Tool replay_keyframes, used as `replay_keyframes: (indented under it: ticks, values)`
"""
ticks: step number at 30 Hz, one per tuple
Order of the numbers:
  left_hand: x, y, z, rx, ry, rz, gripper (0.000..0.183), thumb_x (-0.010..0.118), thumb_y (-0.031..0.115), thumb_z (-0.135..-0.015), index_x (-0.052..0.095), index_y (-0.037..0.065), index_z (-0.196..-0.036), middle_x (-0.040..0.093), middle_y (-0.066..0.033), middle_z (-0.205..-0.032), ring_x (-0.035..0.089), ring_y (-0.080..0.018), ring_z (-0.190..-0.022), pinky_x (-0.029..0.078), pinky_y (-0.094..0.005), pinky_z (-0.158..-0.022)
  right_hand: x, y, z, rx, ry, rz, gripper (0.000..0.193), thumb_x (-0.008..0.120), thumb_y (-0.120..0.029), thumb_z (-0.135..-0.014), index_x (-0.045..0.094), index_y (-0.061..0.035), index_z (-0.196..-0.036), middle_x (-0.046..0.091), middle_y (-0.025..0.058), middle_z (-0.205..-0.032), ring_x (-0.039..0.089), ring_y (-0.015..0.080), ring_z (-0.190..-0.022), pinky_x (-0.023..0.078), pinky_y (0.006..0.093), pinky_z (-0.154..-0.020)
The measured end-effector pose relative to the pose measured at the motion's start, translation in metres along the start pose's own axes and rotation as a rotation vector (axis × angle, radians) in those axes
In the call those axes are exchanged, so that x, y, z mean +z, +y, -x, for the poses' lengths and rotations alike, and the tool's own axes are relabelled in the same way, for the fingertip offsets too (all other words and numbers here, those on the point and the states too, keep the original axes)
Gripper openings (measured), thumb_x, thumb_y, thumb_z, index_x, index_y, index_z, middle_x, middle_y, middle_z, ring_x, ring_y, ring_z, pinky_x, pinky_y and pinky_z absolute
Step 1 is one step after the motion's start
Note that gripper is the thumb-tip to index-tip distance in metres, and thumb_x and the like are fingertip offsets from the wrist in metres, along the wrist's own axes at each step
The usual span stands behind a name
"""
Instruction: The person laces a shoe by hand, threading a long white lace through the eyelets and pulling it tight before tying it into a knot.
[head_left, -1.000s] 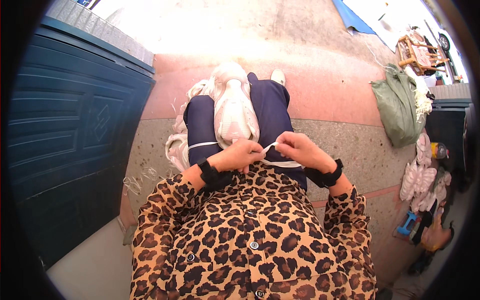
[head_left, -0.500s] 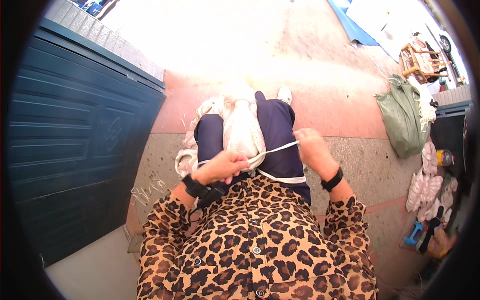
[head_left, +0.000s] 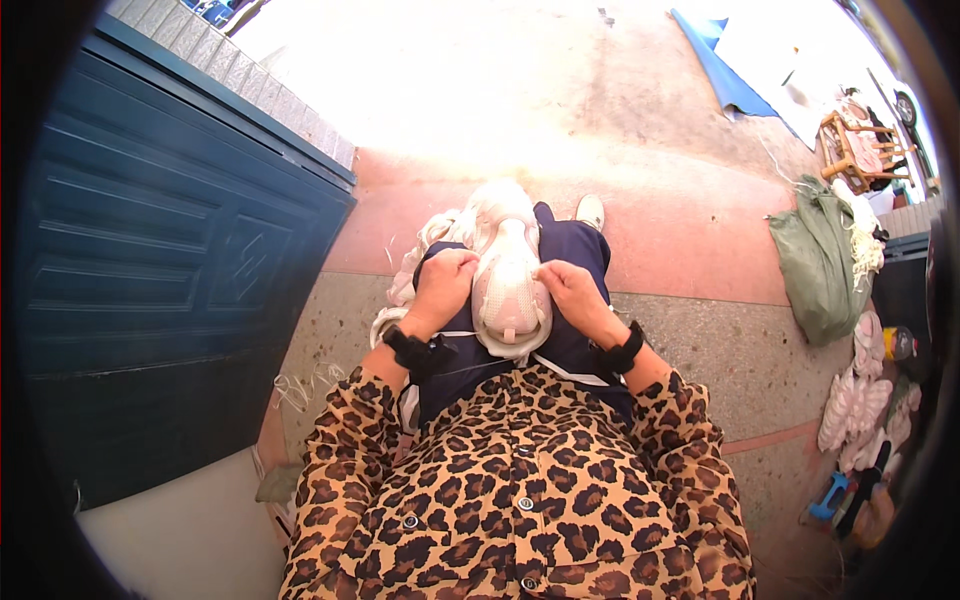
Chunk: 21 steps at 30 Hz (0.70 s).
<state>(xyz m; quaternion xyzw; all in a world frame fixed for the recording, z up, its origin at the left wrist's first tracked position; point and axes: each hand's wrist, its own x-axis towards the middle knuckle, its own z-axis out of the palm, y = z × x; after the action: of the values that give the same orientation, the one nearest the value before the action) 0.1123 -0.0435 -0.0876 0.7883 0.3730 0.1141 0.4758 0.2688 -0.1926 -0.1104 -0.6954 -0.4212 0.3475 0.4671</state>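
A pale white-pink shoe upper (head_left: 507,305) lies between my thighs, its mesh-like rounded end toward me. My left hand (head_left: 445,285) is closed, its fingertips pinched at the upper's left edge. On the opposite edge, my right hand (head_left: 578,295) is pinched in the same way. Whether a lace is also between the fingers cannot be made out. More pale uppers (head_left: 408,285) are heaped beside my left leg. A white strip (head_left: 575,372) runs across my dark trousers.
A dark blue panelled door (head_left: 180,240) stands on the left. To the right are a green sack (head_left: 820,265), bundled pale uppers (head_left: 852,405), a blue tool-like object (head_left: 828,495) and a wooden chair (head_left: 858,150). Loose white cords (head_left: 300,388) lie on the floor at left.
My right hand has come in from the right to the shoe upper, and the white lace stretched from it no longer shows. My left hand has moved up to the upper's left edge.
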Motion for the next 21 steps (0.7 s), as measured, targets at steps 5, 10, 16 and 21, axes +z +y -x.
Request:
replay_keyframes:
  ticks: [5,10,16,21]
  values:
    - [0.035,0.005,-0.012,0.364,0.057,-0.407,0.015,0.060,0.012,-0.075,0.062,-0.001,-0.083,0.060,-0.0169,-0.079,0.057,-0.0314,-0.075,0.044,-0.0385,-0.070,0.004,0.004,-0.025,0.021,0.048,-0.107,0.022,0.049,-0.010,-0.085,0.059,0.0056,-0.097,0.061,0.0206,-0.078,0.060,0.0269,-0.071,0.045,0.0325,-0.064]
    - [0.033,0.014,-0.020,0.299,-0.038,-0.523,0.017,0.064,0.017,-0.073,0.063,0.000,-0.077,0.060,-0.0180,-0.074,0.059,-0.0330,-0.073,0.046,-0.0394,-0.066,-0.003,0.009,-0.030,0.023,0.059,0.053,0.021,0.051,-0.010,-0.082,0.061,0.0050,-0.093,0.061,0.0196,-0.072,0.060,0.0305,-0.066,0.045,0.0342,-0.062]
    - [0.033,0.020,-0.032,0.175,-0.094,-0.512,0.017,0.064,0.019,-0.072,0.065,0.002,-0.073,0.062,-0.0168,-0.069,0.061,-0.0315,-0.069,0.048,-0.0386,-0.065,0.005,0.015,-0.033,0.002,0.103,0.095,0.019,0.054,-0.014,-0.080,0.063,0.0016,-0.085,0.060,0.0184,-0.071,0.059,0.0327,-0.067,0.045,0.0368,-0.062]
    - [0.037,0.012,-0.030,0.113,-0.027,-0.356,0.016,0.064,0.019,-0.071,0.067,0.004,-0.074,0.063,-0.0154,-0.072,0.062,-0.0295,-0.069,0.048,-0.0366,-0.064,0.009,0.007,-0.032,-0.044,0.101,0.285,0.019,0.053,-0.016,-0.080,0.062,0.0005,-0.082,0.059,0.0179,-0.078,0.057,0.0329,-0.076,0.045,0.0389,-0.069]
